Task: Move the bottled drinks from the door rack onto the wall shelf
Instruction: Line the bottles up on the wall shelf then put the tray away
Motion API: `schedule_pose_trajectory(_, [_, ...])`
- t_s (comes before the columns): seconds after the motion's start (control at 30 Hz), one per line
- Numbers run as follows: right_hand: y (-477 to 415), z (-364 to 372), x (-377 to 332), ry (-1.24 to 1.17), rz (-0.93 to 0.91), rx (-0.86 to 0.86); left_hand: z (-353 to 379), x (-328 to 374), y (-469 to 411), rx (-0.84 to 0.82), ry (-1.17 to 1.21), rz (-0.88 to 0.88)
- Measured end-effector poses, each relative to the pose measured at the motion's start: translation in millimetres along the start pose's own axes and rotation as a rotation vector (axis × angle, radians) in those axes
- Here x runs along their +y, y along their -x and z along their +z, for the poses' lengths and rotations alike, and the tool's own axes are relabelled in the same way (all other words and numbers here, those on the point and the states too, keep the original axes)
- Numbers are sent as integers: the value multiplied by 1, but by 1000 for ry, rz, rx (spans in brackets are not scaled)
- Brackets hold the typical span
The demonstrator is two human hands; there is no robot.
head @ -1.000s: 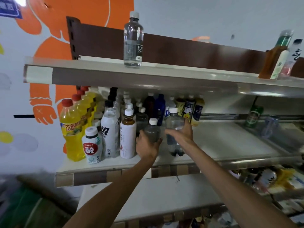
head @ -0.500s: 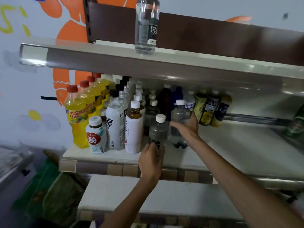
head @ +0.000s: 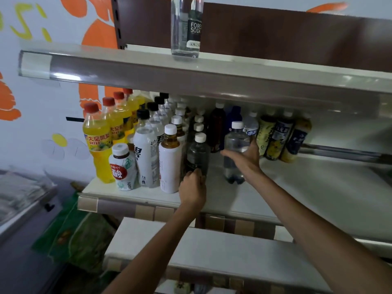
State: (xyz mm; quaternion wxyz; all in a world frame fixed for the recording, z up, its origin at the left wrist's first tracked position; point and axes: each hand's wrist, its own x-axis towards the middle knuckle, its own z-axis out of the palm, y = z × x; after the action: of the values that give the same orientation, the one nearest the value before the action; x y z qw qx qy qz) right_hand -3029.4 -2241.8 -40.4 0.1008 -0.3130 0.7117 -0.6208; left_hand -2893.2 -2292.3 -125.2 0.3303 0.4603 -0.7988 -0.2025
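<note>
1. The left hand point(head: 192, 188) is at the front of the middle shelf point(head: 318, 198), its fingers curled around the base of a dark clear bottle point(head: 198, 154) with a white cap.
2. That dark bottle stands upright on the shelf, just right of a white bottle with brown liquid point(head: 169, 160) at its neck.
3. The right hand point(head: 247, 157) wraps the middle of a clear water bottle point(head: 235, 145) from its right side, thumb and fingers closed on the body.
4. The water bottle is upright with its bottom on the shelf, a little to the right of the dark bottle and apart from it.
5. Left of both hands the shelf is packed with rows of drinks: yellow juice bottles point(head: 99, 141) with red caps at the far left, a short white yoghurt bottle point(head: 124, 166) in front, and tall white bottles with black caps point(head: 146, 149) beside it.
6. Behind the right hand, dark bottles with yellow labels point(head: 277, 139) lean at the back of the shelf.
7. The right half of the middle shelf is bare.
8. On the top shelf point(head: 127, 64) one clear soda bottle point(head: 186, 28) stands alone, its top cut off by the frame.
9. A lower shelf point(head: 212, 247) juts out under both forearms.
</note>
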Motion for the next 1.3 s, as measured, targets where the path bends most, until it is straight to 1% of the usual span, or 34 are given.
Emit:
schedule_pose_trajectory(0.17, [18, -1, 2, -28, -32, -59, -8, -1, 3, -38, -9, -16])
schedule_pose_trajectory(0.4, [50, 6, 1, -10, -13, -66, -20, -2, 10, -115, -59, 44])
schedule_pose_trajectory(0.57, [66, 19, -4, 64, 6, -55, -38, -23, 22, -143, -151, 77])
schedule_pose_trajectory(0.67, [75, 35, -5, 103, -2, -43, -48, -43, 32, -131, -204, 108])
schedule_pose_trajectory(0.73, [82, 47, -6, 87, -8, -39, -55, -52, 34, -110, -230, 130])
schedule_pose_trajectory(0.87, [96, 68, 0, 54, -32, -28, -63, -63, 36, -122, -239, 170])
schedule_pose_trajectory(1.0, [107, 80, 13, 149, -51, -8, -64, -66, 40, -125, -291, 199])
schedule_pose_trajectory(1.1, [110, 76, 14, 261, -15, -82, -64, -64, 44, -102, -351, 224])
schedule_pose_trajectory(1.2, [111, 65, 22, 380, 90, -222, -65, -62, 46, -77, -390, 259])
schedule_pose_trajectory(1.23, [112, 63, 26, 401, 107, -244, -65, -62, 45, -77, -400, 270])
schedule_pose_trajectory(1.3, [114, 63, 31, 395, 115, -230, -67, -63, 43, -81, -409, 280])
